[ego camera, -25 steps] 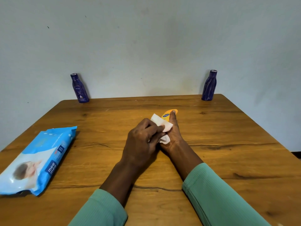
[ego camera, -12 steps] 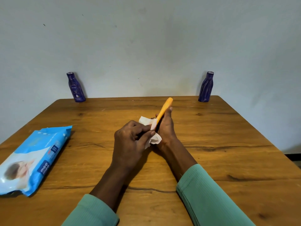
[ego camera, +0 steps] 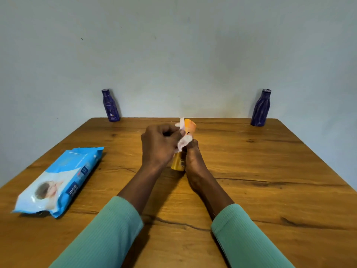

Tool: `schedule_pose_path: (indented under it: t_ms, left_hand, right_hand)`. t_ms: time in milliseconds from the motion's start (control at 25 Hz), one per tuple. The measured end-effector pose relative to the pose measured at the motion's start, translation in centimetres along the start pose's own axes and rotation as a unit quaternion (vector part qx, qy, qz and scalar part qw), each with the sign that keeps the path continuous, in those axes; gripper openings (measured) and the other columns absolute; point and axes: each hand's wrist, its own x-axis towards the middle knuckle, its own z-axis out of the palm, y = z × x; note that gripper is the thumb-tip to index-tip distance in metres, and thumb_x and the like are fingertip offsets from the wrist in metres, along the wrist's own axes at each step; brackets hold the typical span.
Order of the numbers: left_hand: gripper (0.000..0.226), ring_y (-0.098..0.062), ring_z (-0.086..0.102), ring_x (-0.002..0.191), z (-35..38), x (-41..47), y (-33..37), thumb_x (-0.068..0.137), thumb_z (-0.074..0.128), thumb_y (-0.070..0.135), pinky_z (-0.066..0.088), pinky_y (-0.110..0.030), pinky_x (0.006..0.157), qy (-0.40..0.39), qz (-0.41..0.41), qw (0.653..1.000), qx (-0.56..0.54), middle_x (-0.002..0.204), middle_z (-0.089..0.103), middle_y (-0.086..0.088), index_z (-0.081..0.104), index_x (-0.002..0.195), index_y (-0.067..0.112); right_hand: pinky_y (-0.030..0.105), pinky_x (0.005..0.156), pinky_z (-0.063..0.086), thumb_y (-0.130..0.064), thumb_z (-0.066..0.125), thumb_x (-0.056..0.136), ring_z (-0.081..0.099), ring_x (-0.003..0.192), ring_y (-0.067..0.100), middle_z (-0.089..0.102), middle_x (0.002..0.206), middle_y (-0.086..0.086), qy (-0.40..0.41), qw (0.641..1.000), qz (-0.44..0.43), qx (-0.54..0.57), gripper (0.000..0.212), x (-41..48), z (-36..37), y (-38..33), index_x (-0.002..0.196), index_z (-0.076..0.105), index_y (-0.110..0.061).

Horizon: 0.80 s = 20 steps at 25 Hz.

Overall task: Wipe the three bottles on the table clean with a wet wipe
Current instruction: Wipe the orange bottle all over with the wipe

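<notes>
An orange-yellow bottle (ego camera: 178, 161) stands upright at the table's middle, held by my right hand (ego camera: 194, 157) around its body. My left hand (ego camera: 159, 147) pinches a white wet wipe (ego camera: 184, 141) against the bottle's upper part, near its orange top (ego camera: 190, 126). Two dark blue bottles stand at the table's far edge against the wall: one at the far left (ego camera: 110, 105), one at the far right (ego camera: 261, 108). Neither hand touches them.
A blue pack of wet wipes (ego camera: 59, 180) lies flat near the left edge of the wooden table (ego camera: 270, 180). A pale wall rises directly behind the far edge. My green sleeves reach in from the bottom.
The orange bottle has been tipped from lying low in my right hand to standing upright. My left hand has shifted the wipe up along the bottle toward its top.
</notes>
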Motion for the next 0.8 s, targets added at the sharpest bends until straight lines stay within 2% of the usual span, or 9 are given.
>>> schedule_pose_path:
  t_ms: [80,200,280,440,520,640,720,800]
  left_hand:
    - [0.003,-0.004,0.075,0.071,-0.9,-2.8,-1.9,0.090,0.081,0.025,0.059,-0.024,0.059,-0.032,-0.027,0.999,-0.003,0.078,0.080,0.008,0.084,0.089,0.024]
    - [0.004,-0.006,0.076,0.073,-2.2,-6.0,-3.5,0.090,0.080,0.023,0.062,-0.031,0.066,-0.050,-0.058,0.997,-0.012,0.078,0.080,0.011,0.084,0.088,0.024]
    - [0.005,-0.009,0.076,0.073,-2.5,-6.0,-3.4,0.090,0.080,0.022,0.063,-0.035,0.067,-0.026,-0.056,0.998,-0.017,0.077,0.080,0.010,0.084,0.086,0.022]
    - [0.002,-0.009,0.076,0.075,-2.7,-2.3,-1.4,0.090,0.080,0.021,0.061,-0.032,0.065,0.061,-0.035,0.997,-0.044,0.080,0.080,0.007,0.083,0.090,0.020]
    - [0.011,-0.007,0.076,0.080,-3.2,-0.8,-0.9,0.090,0.080,0.022,0.063,-0.030,0.068,0.080,-0.008,0.996,-0.030,0.090,0.080,0.007,0.081,0.100,0.020]
    - [0.027,-0.008,0.075,0.094,-4.0,-0.3,-1.8,0.091,0.079,0.022,0.063,-0.024,0.071,0.069,0.014,0.997,0.016,0.110,0.078,0.002,0.078,0.117,0.016]
    - [0.029,-0.007,0.074,0.097,-4.0,-0.6,-2.7,0.093,0.077,0.020,0.061,-0.017,0.071,0.076,0.012,0.997,0.032,0.115,0.077,0.002,0.077,0.122,0.018]
    - [0.028,-0.004,0.071,0.096,-3.1,-0.9,-2.7,0.094,0.076,0.018,0.059,-0.015,0.073,0.107,0.036,0.993,0.046,0.114,0.076,0.003,0.076,0.122,0.019]
  right_hand:
    - [0.062,0.101,0.055,-0.087,0.036,0.082,0.066,0.118,0.036,0.064,0.131,0.015,0.012,1.000,0.013,0.006,0.081,-0.4,-0.2,-0.4,0.131,0.054,-0.025]
    - [0.064,0.099,0.054,-0.080,0.036,0.093,0.068,0.111,0.038,0.066,0.117,0.017,0.001,1.000,-0.007,-0.029,0.067,-0.8,-0.1,-0.7,0.119,0.048,-0.020]
    - [0.064,0.095,0.056,-0.070,0.037,0.102,0.069,0.102,0.031,0.065,0.106,0.010,-0.022,0.997,-0.033,-0.062,0.052,-1.1,0.3,-0.5,0.117,0.045,-0.020]
    - [0.057,0.072,0.064,-0.059,0.045,0.105,0.072,0.100,0.032,0.067,0.115,0.010,-0.081,0.994,-0.029,-0.066,0.033,-2.1,1.3,-0.5,0.122,0.041,-0.031]
    - [0.061,0.079,0.063,-0.054,0.049,0.105,0.073,0.099,0.028,0.068,0.116,0.005,-0.073,0.988,-0.071,-0.117,0.031,-2.3,1.3,-0.3,0.126,0.039,-0.033]
    - [0.055,0.082,0.064,-0.045,0.053,0.106,0.073,0.098,0.020,0.067,0.117,-0.001,-0.074,0.975,-0.120,-0.174,0.030,-2.3,1.2,0.0,0.128,0.035,-0.039]
    - [0.052,0.083,0.065,-0.045,0.054,0.105,0.073,0.098,0.019,0.067,0.120,-0.003,-0.086,0.966,-0.127,-0.208,0.036,-2.3,1.4,0.2,0.132,0.031,-0.042]
    - [0.050,0.081,0.066,-0.039,0.056,0.106,0.074,0.098,0.018,0.068,0.120,-0.004,-0.100,0.967,-0.131,-0.196,0.041,-2.1,1.5,0.6,0.138,0.030,-0.042]
